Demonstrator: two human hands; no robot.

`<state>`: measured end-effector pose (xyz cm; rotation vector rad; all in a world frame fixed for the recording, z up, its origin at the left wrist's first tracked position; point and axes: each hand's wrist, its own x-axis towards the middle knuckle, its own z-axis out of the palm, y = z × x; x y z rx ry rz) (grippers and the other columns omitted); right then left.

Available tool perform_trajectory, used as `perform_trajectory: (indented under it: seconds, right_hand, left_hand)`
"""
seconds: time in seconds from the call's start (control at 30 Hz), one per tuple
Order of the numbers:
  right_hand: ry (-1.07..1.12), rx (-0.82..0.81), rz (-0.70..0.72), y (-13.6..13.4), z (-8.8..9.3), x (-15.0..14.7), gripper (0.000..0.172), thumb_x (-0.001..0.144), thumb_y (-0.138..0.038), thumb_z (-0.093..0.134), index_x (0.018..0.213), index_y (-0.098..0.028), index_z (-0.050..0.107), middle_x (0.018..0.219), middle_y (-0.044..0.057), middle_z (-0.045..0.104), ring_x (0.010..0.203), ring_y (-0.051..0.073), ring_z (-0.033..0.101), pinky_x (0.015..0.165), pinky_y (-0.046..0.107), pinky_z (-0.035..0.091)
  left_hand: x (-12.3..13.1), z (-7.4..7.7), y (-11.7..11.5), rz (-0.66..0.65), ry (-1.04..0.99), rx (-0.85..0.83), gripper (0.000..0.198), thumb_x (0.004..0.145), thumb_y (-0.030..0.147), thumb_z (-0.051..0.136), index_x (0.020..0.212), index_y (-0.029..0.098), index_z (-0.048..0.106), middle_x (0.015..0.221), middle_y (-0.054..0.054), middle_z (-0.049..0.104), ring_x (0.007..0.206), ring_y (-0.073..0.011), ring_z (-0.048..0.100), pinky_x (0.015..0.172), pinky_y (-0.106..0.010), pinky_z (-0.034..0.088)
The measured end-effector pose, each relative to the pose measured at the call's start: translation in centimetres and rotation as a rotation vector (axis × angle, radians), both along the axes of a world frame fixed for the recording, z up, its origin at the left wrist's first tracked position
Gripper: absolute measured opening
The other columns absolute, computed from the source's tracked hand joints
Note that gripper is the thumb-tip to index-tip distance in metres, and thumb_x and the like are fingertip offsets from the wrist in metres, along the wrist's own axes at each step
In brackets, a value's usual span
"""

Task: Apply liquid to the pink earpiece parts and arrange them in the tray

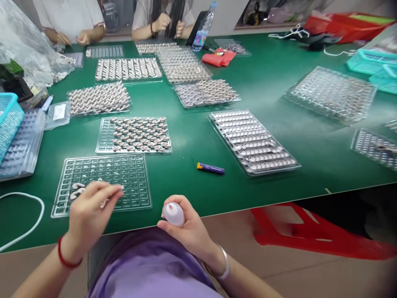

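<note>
My left hand (pixel 91 205) hovers over the near clear plastic tray (pixel 133 174), thumb and fingertips pinched on a small white piece (pixel 122 188) too tiny to name. Several white earbud-shaped parts (pixel 77 186) lie in that tray's left compartments, partly hidden behind the hand. At the table's front edge, my right hand (pixel 189 227) is wrapped round a whitish rounded bottle (pixel 174 214), whose small tip points up toward me. Just beyond the near tray sits another clear tray (pixel 105 134), largely filled with rows of similar parts.
A purple-and-yellow marker-like stick (pixel 211 168) lies right of the trays. More filled trays (pixel 254 142) spread over the green table (pixel 186 132). A blue basket (pixel 9 120) stands at left, a white cable (pixel 37 219) below it. Two people sit opposite, near a water bottle (pixel 204 29).
</note>
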<state>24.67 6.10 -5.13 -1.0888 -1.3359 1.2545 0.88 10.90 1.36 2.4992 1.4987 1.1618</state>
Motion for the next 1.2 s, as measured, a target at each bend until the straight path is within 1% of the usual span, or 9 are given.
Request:
perform_trajectory:
  seconds: [0.07,0.2,0.27,0.37,0.63,0.83,0.93,1.03,1.2]
  right_hand:
    - [0.024,-0.020,0.000,0.1,-0.1,0.0,0.037,0.080,-0.041,0.075,0.101,-0.023,0.051,0.079,-0.002,0.054,0.062,0.011,0.051,0.054,0.021,0.047]
    - [0.069,-0.045,-0.002,0.0,-0.2,-0.1,0.036,0.079,-0.041,0.075,0.100,-0.023,0.051,0.079,-0.002,0.054,0.061,0.011,0.050,0.053,0.021,0.045]
    - [0.087,-0.081,0.001,0.0,-0.3,-0.1,0.036,0.079,-0.041,0.075,0.099,-0.023,0.051,0.079,-0.002,0.054,0.061,0.011,0.048,0.053,0.021,0.044]
    - [0.103,-0.164,0.013,0.1,-0.2,-0.1,0.038,0.077,-0.041,0.077,0.098,-0.023,0.051,0.079,-0.002,0.053,0.063,0.011,0.048,0.055,0.022,0.043]
    - [0.116,-0.206,0.014,0.2,-0.1,-0.3,0.039,0.074,-0.040,0.079,0.096,-0.024,0.051,0.077,-0.003,0.053,0.062,0.011,0.046,0.056,0.022,0.041]
    - [0.115,-0.171,-0.021,-0.2,-1.8,-0.4,0.040,0.075,-0.042,0.078,0.100,-0.025,0.052,0.080,-0.002,0.054,0.065,0.012,0.048,0.059,0.022,0.042]
    - [0.109,-0.169,-0.029,-0.3,-2.0,-0.4,0.040,0.075,-0.042,0.078,0.100,-0.024,0.052,0.081,-0.001,0.055,0.066,0.013,0.049,0.059,0.023,0.043]
    - [0.101,-0.184,-0.020,-0.2,-1.4,-0.3,0.041,0.074,-0.043,0.079,0.099,-0.024,0.052,0.082,-0.001,0.055,0.067,0.013,0.050,0.059,0.023,0.043]
    - [0.095,-0.187,-0.019,-0.4,-1.4,-0.1,0.041,0.075,-0.042,0.079,0.100,-0.025,0.052,0.085,-0.001,0.054,0.069,0.013,0.050,0.061,0.023,0.044]
  left_hand:
    - [-1.5,0.4,4.7,0.041,0.062,0.020,0.008,0.085,0.024,0.068,0.090,0.023,0.075,0.083,-0.001,0.069,0.072,-0.0129,0.064,0.066,-0.023,0.051]
    - [-4.3,0.1,12.9,0.052,0.117,-0.110,0.025,0.089,0.037,0.058,0.083,0.021,0.077,0.080,-0.003,0.071,0.072,-0.0160,0.065,0.066,-0.026,0.049]
    - [-5.1,-0.3,15.2,0.017,0.155,-0.164,0.029,0.089,0.039,0.056,0.079,0.021,0.077,0.079,-0.003,0.072,0.071,-0.0165,0.065,0.066,-0.026,0.050]
    - [-5.7,-0.8,16.8,-0.033,0.211,-0.231,0.030,0.087,0.039,0.054,0.075,0.022,0.077,0.080,-0.003,0.073,0.071,-0.0171,0.066,0.067,-0.026,0.050]
    - [-5.9,-1.0,17.0,-0.087,0.285,-0.350,0.026,0.081,0.033,0.052,0.077,0.023,0.076,0.085,-0.003,0.074,0.074,-0.0184,0.066,0.068,-0.028,0.049]
    - [-6.1,-0.1,16.0,-0.083,0.262,-0.371,0.023,0.082,0.033,0.055,0.080,0.023,0.075,0.088,-0.003,0.073,0.076,-0.0175,0.065,0.070,-0.027,0.048]
    - [-6.4,0.7,14.2,-0.030,0.215,-0.374,0.025,0.084,0.037,0.055,0.085,0.021,0.074,0.091,-0.005,0.071,0.075,-0.0172,0.063,0.069,-0.028,0.047]
    - [-6.2,1.2,11.4,0.005,0.178,-0.433,0.027,0.086,0.041,0.056,0.086,0.021,0.074,0.091,-0.004,0.070,0.076,-0.0169,0.062,0.066,-0.027,0.046]
    - [-5.2,1.2,6.8,-0.076,0.212,-0.627,0.018,0.085,0.037,0.061,0.081,0.026,0.074,0.082,0.001,0.070,0.075,-0.0154,0.063,0.068,-0.025,0.045]
